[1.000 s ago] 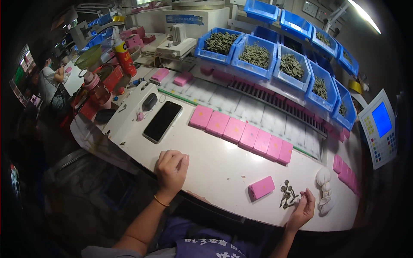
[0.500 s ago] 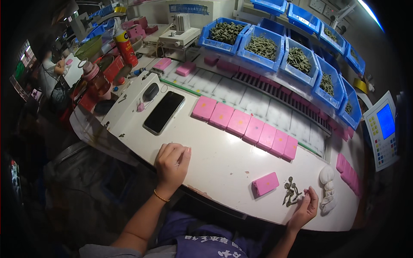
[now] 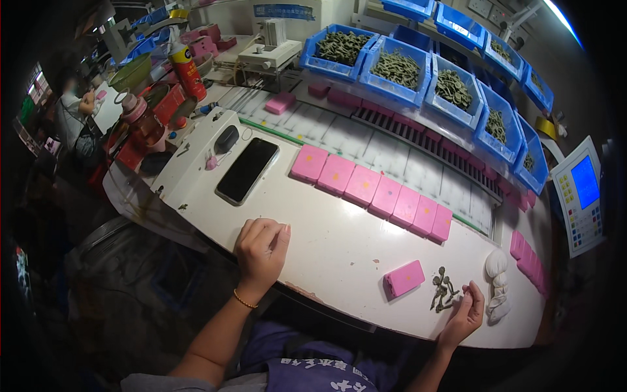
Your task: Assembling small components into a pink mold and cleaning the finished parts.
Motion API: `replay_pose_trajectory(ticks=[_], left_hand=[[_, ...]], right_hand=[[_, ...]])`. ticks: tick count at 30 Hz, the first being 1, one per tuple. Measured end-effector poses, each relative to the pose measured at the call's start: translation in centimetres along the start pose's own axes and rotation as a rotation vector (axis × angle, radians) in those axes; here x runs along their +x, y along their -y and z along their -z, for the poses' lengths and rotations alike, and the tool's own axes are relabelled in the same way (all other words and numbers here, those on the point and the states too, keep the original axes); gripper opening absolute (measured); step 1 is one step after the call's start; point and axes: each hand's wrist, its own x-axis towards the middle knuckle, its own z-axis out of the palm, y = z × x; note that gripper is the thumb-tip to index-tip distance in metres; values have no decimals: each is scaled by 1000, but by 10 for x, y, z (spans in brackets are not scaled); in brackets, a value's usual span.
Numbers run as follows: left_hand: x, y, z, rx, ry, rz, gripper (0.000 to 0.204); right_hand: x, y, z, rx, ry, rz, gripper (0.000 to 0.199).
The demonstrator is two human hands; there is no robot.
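My left hand [image 3: 261, 251] rests on the near edge of the white worktop [image 3: 326, 261] with its fingers curled into a loose fist; nothing shows in it. At the right, my right hand [image 3: 465, 312] lies with bent fingers slightly apart, holding nothing that I can see. Close by its fingertips is a small heap of grey-green pieces [image 3: 442, 291] with thin stems and rounded ends. A single pink block [image 3: 405, 278] sits just left of the heap. Beyond, a row of several pink blocks [image 3: 385, 193] stands side by side along the worktop's far edge.
A black phone [image 3: 248, 171] lies beyond my left hand. A knotted white cloth bundle [image 3: 498, 287] is right of my right hand. Blue bins [image 3: 395, 72] of grey-green pieces stand above a marked white strip [image 3: 385, 153]. A display panel [image 3: 583, 196] is far right; another person [image 3: 75, 111] sits far left.
The pink block at the far left end of the white strip is gone from there; the one beside it remains. My hands have hardly moved.
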Motion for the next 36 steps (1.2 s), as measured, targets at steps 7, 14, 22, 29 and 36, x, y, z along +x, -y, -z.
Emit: replay_pose_trajectory(ticks=[7, 14, 22, 29, 36], left_hand=[[1, -2, 0, 7, -9, -9, 10], [1, -2, -1, -1, -8, -15, 10], [2, -4, 1, -4, 2, 4, 10], [2, -2, 1, -14, -6, -11, 9], [0, -2, 1, 3, 26, -19, 9]], right_hand=[[-1, 7, -4, -7, -20, -3, 23], [-1, 6, -3, -18, -30, 0, 23], [0, 6, -4, -8, -24, -7, 23], [-2, 6, -4, 34, -31, -39, 24], [-1, 5, -7, 51, -86, 22, 25]])
